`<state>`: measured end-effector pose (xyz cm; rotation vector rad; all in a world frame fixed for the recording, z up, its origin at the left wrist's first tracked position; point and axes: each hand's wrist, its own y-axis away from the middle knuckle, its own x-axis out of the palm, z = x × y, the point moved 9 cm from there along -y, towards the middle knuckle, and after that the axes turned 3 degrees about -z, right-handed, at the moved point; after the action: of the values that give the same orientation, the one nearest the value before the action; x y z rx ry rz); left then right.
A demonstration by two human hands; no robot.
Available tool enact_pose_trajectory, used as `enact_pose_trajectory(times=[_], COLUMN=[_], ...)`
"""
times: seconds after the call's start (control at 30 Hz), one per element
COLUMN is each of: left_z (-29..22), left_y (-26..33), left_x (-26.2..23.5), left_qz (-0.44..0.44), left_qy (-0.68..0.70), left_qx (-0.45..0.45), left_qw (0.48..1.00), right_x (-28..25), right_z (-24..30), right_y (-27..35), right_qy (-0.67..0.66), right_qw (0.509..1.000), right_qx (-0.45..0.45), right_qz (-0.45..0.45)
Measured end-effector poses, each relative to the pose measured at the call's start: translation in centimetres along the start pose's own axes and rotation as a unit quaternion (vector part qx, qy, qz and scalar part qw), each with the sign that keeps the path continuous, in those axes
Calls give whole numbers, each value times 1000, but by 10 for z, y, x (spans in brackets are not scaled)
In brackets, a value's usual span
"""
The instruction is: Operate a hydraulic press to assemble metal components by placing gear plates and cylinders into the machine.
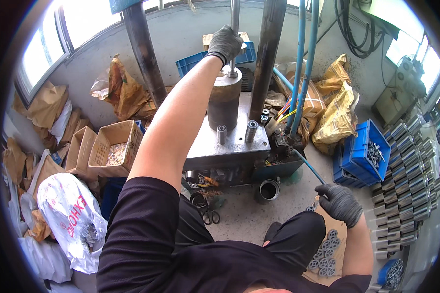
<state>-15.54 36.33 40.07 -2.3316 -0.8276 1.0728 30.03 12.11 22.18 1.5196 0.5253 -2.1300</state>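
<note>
My left hand (225, 45), in a dark grey glove, is stretched far forward with its fingers closed around an upright shiny metal rod (235, 17). Below it, the rod meets the top of a dark metal cylinder (224, 100) standing on the steel plate of a press (200, 146). My right hand (340, 202), gloved too, is closed on the near end of a blue lever (309, 167) that slants from the press's right side. Two small ringed metal parts, a short one (222, 134) and another (251, 131), stand on the plate before the cylinder.
Thick steel columns (268, 53) flank the cylinder. An open-topped metal tube (268, 190) stands on the floor, with scissors (211, 217) nearby. Blue crates (366, 151) and stacked shiny cylinders (406, 180) line the right. Cardboard boxes (115, 146) and a white sack (71, 219) lie left.
</note>
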Motion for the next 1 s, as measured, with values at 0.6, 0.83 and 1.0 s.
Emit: enact_pose_trajectory(times=[0.6,0.83,1.0], left_z=[0,6,-2], left_y=[0,-2,2], left_x=[0,8,0], left_qz=[-17,9,-7], left_qy=[-8,35,-12], left_qx=[1,-8,2], left_qw=[1000,999,1000], right_x=[15,-101,-159], right_z=[-9,20,5], right_y=[5,-56,-126], right_qy=[9,71,87], right_qw=[997,929,886], right_qx=[31,-84,-66], right_qz=[74,-354,-451])
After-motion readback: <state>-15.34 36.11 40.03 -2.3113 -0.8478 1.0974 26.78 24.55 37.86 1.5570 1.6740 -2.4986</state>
